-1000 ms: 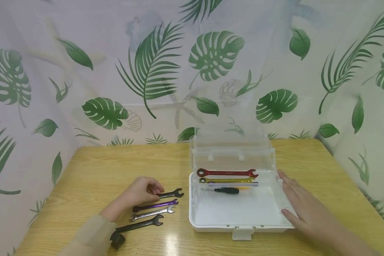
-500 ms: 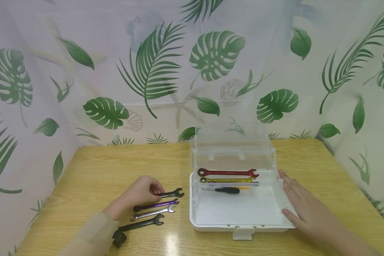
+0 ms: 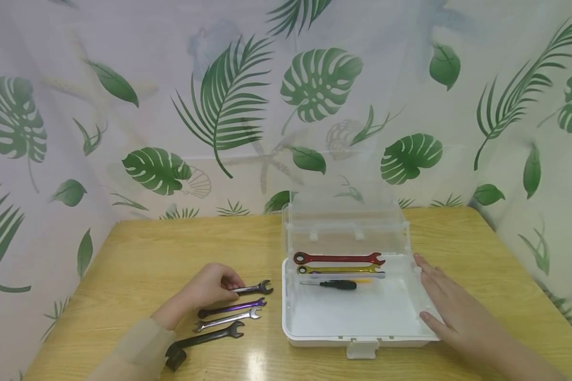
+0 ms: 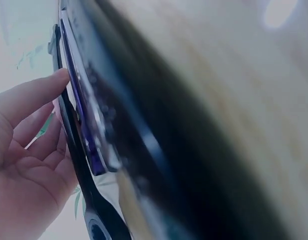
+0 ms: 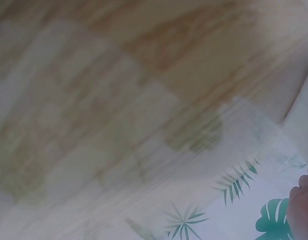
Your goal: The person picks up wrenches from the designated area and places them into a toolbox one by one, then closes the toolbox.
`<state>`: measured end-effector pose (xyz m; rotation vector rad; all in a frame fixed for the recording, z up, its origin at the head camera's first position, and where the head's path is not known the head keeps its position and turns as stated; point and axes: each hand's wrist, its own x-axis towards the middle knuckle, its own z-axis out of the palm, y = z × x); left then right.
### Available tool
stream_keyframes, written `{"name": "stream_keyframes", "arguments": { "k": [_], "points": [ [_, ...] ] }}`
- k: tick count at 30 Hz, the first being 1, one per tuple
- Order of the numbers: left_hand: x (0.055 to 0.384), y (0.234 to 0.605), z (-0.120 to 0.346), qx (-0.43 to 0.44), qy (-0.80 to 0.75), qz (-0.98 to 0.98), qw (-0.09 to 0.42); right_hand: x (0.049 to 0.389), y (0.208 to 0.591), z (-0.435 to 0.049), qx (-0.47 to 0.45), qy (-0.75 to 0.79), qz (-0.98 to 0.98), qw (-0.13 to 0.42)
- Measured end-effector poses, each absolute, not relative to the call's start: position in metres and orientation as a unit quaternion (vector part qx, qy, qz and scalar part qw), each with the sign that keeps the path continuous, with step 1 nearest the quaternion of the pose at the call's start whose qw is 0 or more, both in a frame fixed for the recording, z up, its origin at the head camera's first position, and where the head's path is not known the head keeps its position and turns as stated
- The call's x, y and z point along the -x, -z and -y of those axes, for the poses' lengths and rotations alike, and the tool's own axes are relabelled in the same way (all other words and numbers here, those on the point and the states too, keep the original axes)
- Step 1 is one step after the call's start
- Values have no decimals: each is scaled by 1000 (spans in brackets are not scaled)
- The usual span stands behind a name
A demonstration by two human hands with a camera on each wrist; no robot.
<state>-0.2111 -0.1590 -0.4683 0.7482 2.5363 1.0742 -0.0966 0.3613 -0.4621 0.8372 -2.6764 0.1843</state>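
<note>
The dark wrench (image 3: 253, 289) lies just left of the toolbox (image 3: 343, 320), its forked end pointing towards the box wall. The left hand (image 3: 211, 286) pinches this wrench between thumb and fingers; the left wrist view shows the grip on the shaft, with the ring end clear of the hand. Also left of the toolbox, and nearer the person than the dark wrench, three more wrenches lie roughly parallel: a purple wrench (image 3: 233, 307), a silver wrench (image 3: 226, 320) and, nearest the toolbox's front level, a black wrench (image 3: 212, 336). Their forked ends all face the box.

At the toolbox's right side, the right hand (image 3: 450, 307) rests with fingers extended and thumb apart, touching the rim and holding nothing. Towards the back of the toolbox are a red wrench (image 3: 338, 259), a yellow wrench (image 3: 348, 269) and, in front of these, a screwdriver (image 3: 340, 284) with a black handle. A clear lid (image 3: 350, 214) stands raised at the toolbox's rear, and a white latch (image 3: 362, 349) hangs at its front. Beneath the toolbox is a wooden table (image 3: 171, 243); behind it rises a leaf-patterned cloth (image 3: 252, 201). The right wrist view is mostly blurred.
</note>
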Motion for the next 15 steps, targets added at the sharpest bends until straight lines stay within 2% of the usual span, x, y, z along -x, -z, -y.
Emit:
{"name": "stream_keyframes", "arguments": {
  "k": [9,15],
  "points": [
    [211,468,164,-253,-387,-871,163,99,463,-361,-292,-69,941,159],
    [210,469,160,-236,-384,-881,142,98,462,-362,-296,-66,939,159]
  ]
}}
